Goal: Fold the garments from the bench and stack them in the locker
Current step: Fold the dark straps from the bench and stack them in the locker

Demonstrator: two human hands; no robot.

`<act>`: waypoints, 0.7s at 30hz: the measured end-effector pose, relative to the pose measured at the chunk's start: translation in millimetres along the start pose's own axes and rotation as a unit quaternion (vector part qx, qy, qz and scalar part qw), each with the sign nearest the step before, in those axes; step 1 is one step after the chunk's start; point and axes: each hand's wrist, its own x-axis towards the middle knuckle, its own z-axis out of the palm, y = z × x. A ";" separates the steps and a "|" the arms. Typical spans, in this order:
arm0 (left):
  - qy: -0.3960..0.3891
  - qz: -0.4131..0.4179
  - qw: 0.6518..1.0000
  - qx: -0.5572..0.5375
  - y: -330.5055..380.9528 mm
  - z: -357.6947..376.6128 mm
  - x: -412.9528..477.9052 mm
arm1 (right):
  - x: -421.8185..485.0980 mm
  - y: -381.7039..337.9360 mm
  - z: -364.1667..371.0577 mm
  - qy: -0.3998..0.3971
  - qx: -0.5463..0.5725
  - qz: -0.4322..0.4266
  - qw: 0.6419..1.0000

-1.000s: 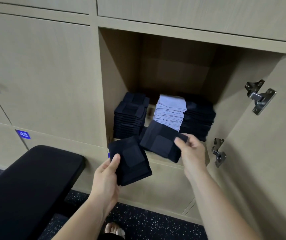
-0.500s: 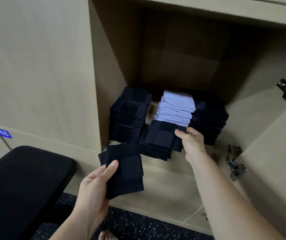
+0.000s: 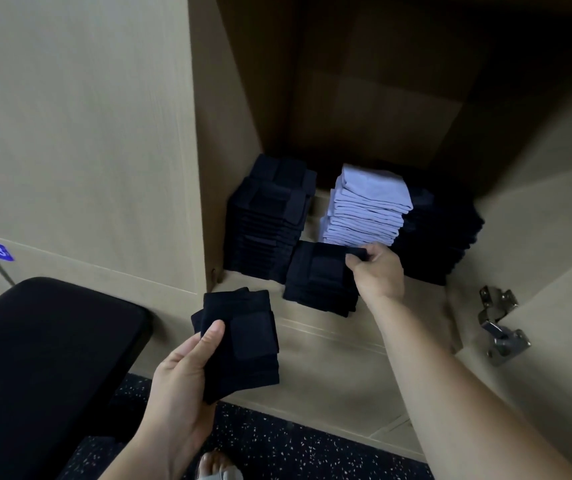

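Well, left hand (image 3: 180, 386) grips folded garment (image 3: 250, 341); right hand (image 3: 378, 271) pinches stacked garment (image 3: 319, 265).

The right hand (image 3: 378, 271) reaches into the locker (image 3: 229, 133) and pinches the top garment (image 3: 322, 261) of a low stack (image 3: 319, 292), which sits just left of it at the shelf's front edge. Behind this hand stand 3 taller stacks: a left stack (image 3: 267, 223) by the side wall, a middle stack (image 3: 367, 209) and a right stack (image 3: 440, 244), the last 2 touching. The left hand (image 3: 180, 382), outside and below the opening, holds a folded garment (image 3: 246, 341). The bench (image 3: 45, 358) lies to its left. A hinge (image 3: 499, 323) sits right of the right hand.
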 end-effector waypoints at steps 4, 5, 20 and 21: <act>0.028 -0.010 0.999 -0.018 1.8 -0.3 1.5 | -3.5 1.3 -1.3 0.016 0.000 -0.008 1.000; 0.035 -0.010 0.999 -0.023 2.8 -0.3 0.9 | -4.4 2.5 -1.6 0.017 0.005 -0.010 1.000; -0.015 0.052 0.998 0.028 7.7 6.9 -44.7 | -146.6 -12.4 -42.9 -0.131 0.131 -0.068 0.980; -0.013 0.057 0.998 0.031 7.2 8.9 -51.2 | -163.4 -13.3 -46.6 -0.178 0.149 -0.061 0.971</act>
